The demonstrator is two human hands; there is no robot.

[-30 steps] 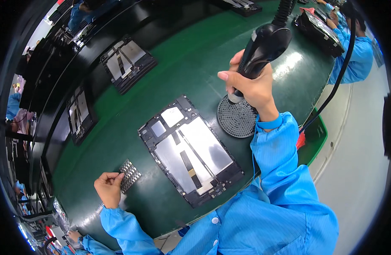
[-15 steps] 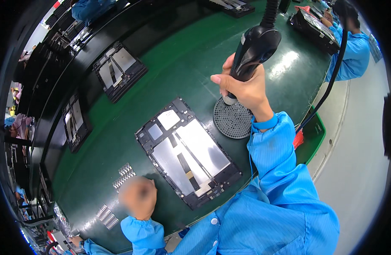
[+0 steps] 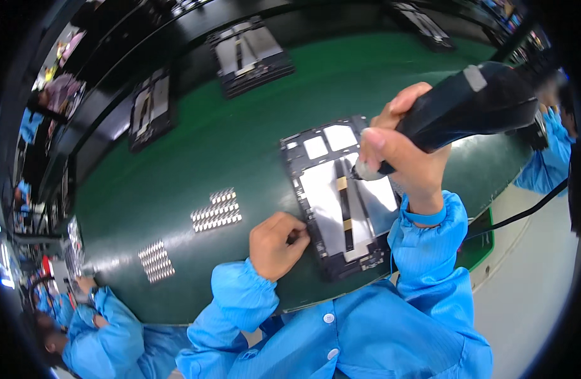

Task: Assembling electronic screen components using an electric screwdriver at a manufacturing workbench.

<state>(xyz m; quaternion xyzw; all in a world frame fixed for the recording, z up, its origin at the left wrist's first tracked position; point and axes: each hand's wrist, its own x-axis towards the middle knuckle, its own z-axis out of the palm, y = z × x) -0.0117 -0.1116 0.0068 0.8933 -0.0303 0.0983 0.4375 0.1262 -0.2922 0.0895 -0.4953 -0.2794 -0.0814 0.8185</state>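
A tablet-sized device (image 3: 322, 202) lies with its inside bared on the green table, showing silver plates, dark flat cables and a black frame. My right hand (image 3: 410, 158) is wrapped round a black electric screwdriver (image 3: 470, 107), held tilted above the device. Its pale tip end points at the silver plate, but contact cannot be made out. At the device's left edge rests my left hand (image 3: 276, 245), fingers curled and thumb pressed in; whatever is in them is hidden. Farther left are rows of small metal parts (image 3: 216, 210), with another group (image 3: 156, 260) nearer the front.
Similar opened devices stand along the back: a stack (image 3: 251, 60), one at the left (image 3: 150, 110) and one at the right (image 3: 423, 25). A green bin (image 3: 483, 249) sits below the right edge near a black cable (image 3: 524, 218). Co-workers' blue sleeves show left (image 3: 110, 328) and right (image 3: 549, 161).
My right hand has brought the screwdriver from the round perforated plate over to the device. My left hand has come to the device's left edge. The view has turned.
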